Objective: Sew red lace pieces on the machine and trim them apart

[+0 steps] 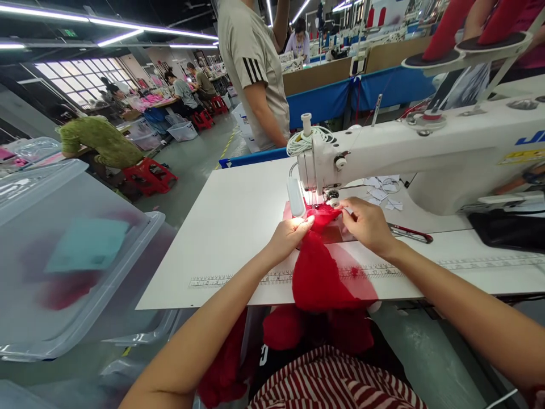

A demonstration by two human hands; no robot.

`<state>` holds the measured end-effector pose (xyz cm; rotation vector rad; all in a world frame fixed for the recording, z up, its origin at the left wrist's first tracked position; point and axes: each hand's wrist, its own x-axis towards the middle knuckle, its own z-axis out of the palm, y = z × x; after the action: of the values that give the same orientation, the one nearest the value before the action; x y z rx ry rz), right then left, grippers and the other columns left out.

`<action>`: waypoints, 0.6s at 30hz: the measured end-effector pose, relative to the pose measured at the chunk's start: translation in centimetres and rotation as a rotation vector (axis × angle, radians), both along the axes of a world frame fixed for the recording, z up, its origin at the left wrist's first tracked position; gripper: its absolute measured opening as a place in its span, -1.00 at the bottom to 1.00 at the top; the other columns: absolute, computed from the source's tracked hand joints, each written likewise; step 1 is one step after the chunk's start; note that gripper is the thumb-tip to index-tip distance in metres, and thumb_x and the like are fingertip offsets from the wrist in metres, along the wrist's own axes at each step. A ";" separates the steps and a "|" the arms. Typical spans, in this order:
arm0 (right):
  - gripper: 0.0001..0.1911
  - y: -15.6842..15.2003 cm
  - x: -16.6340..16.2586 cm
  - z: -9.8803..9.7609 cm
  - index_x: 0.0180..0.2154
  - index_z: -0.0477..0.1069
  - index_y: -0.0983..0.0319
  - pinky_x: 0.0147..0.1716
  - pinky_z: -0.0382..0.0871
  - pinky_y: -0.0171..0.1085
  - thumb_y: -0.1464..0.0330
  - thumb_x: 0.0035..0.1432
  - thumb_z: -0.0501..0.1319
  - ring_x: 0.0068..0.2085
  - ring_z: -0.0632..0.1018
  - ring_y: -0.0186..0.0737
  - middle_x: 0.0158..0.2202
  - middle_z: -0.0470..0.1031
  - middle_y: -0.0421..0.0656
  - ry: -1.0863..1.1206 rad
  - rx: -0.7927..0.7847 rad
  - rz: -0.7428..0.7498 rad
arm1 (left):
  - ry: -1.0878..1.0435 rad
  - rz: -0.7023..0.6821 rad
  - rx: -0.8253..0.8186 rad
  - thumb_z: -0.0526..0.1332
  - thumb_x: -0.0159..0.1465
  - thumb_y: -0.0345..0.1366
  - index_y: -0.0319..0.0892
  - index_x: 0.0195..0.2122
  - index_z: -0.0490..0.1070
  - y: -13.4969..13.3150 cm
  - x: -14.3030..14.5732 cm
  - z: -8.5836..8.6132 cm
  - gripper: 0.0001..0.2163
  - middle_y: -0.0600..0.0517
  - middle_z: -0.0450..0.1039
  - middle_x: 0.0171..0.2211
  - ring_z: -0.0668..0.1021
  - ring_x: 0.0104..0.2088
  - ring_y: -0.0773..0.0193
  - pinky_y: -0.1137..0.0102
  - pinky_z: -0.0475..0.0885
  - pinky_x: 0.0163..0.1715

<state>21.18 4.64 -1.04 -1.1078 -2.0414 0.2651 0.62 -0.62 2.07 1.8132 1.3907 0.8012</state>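
Observation:
A piece of red fabric (317, 267) lies on the white sewing table (230, 227) and hangs over its front edge into my lap. Its far end sits under the needle of the white sewing machine (426, 150). My left hand (289, 236) pinches the fabric's left edge just in front of the presser foot, fingers closed on it. From the right, my right hand (366, 224) grips the fabric beside the needle, fingers curled.
Red-handled scissors (409, 233) lie right of my right hand. A clear plastic bin (63, 255) with red pieces stands at my left. A person in a beige shirt (255, 74) stands beyond the table. Other workers sit at tables far left. Thread cones top the machine.

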 end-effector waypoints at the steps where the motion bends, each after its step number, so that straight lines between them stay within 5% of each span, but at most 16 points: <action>1: -0.82 0.0 0.3 -0.1 -0.25 0.39 0.20 -0.47 0.35 -0.31 0.50 0.16 0.05 -0.47 0.55 -0.27 -0.29 0.58 -0.15 0.034 -0.010 0.009 | -0.014 0.000 -0.012 -0.08 0.37 -0.04 -0.13 -0.59 -0.04 -0.1 -0.2 0.0 -0.58 0.12 0.06 -0.59 0.23 -0.55 0.37 0.42 0.21 -0.49; 5: -0.85 -1.1 1.2 -0.1 -0.32 0.36 0.19 -0.53 0.30 -0.33 0.52 0.14 0.07 -0.50 0.48 -0.29 -0.34 0.53 -0.16 0.073 0.107 0.166 | -0.048 -0.008 -0.023 -0.06 0.36 -0.04 -0.13 -0.57 -0.02 -0.4 -0.5 -0.2 -0.59 0.11 0.09 -0.56 0.21 -0.52 0.36 0.40 0.17 -0.48; 10: -0.75 -1.9 0.3 0.3 -0.05 0.38 0.23 -0.49 0.31 -0.31 0.44 0.22 0.13 -0.43 0.51 -0.29 -0.01 0.51 -0.03 -0.145 0.120 0.276 | -0.035 -0.073 0.049 -0.03 0.37 0.00 -0.14 -0.59 -0.02 -0.4 -0.3 -0.3 -0.55 0.12 0.07 -0.58 0.19 -0.52 0.36 0.39 0.15 -0.47; 15: -0.88 -1.0 -0.5 0.6 -0.33 0.40 0.20 -0.40 0.32 -0.30 0.41 0.25 0.12 -0.36 0.49 -0.22 -0.37 0.48 -0.15 -0.070 -0.015 0.423 | 0.152 -0.145 0.225 -0.02 0.39 0.00 -0.16 -0.58 0.02 -0.4 -0.8 -0.2 -0.54 0.13 0.08 -0.58 0.19 -0.51 0.35 0.40 0.11 -0.47; 18: -0.87 -0.7 -0.2 0.4 -0.36 0.38 0.19 -0.45 0.35 -0.31 0.39 0.26 0.12 -0.44 0.47 -0.30 -0.32 0.44 -0.15 0.121 -0.057 0.393 | 0.196 -0.179 0.241 -0.05 0.41 0.01 -0.16 -0.56 0.08 -0.4 -1.4 -0.2 -0.54 0.12 0.15 -0.55 0.24 -0.50 0.34 0.40 0.13 -0.47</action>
<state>21.00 3.98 -0.60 -0.6958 -2.1397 0.5757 -0.74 -1.00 1.89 2.2186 1.2704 0.7379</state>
